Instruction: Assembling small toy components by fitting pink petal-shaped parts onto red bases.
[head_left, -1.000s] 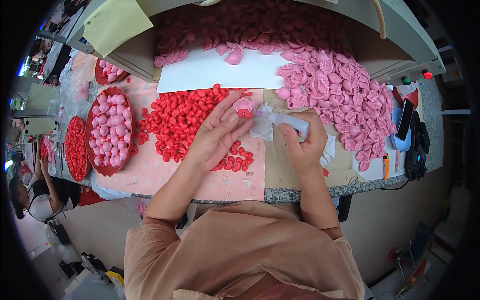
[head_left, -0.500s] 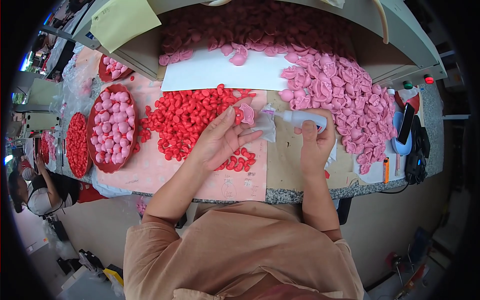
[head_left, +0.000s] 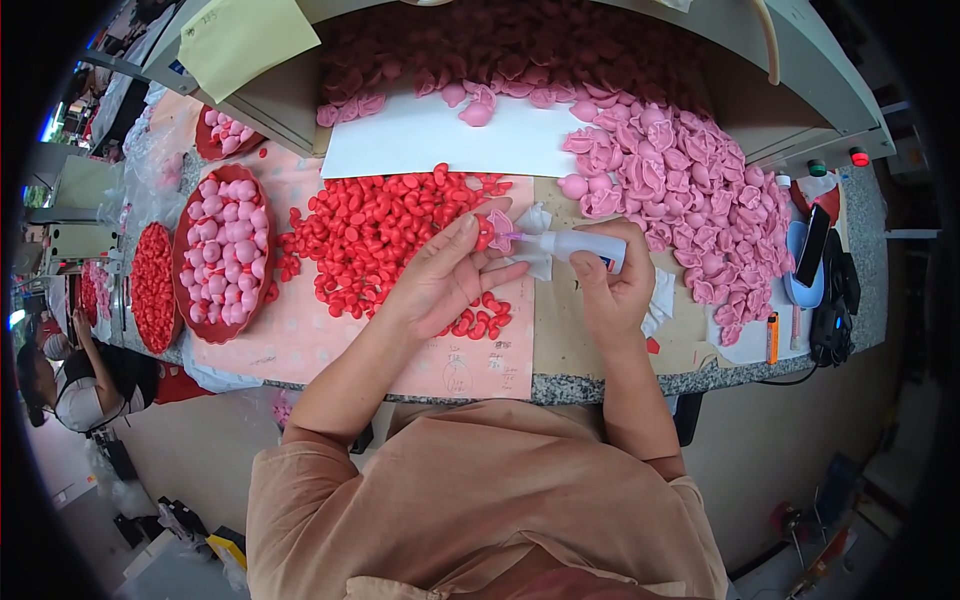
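Tray (head_left: 224, 336) holding pink balls (head_left: 226, 250); left hand (head_left: 437, 278) pinching pink piece (head_left: 500, 229), right hand (head_left: 622, 290) gripping bottle (head_left: 577, 243).

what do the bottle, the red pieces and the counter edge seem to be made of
Bottle: probably plastic, smooth, translucent. Red pieces: plastic or rubber perhaps, glossy with bright highlights. Counter edge: stone or stone-look laminate, speckled grey, finish unclear.

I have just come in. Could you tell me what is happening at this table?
A person holds a red piece and a pink piece together in the left hand. The right hand holds a squeeze bottle sideways, its nozzle at or very near them. More red pieces lie heaped by the left hand; more pink ones, further right.
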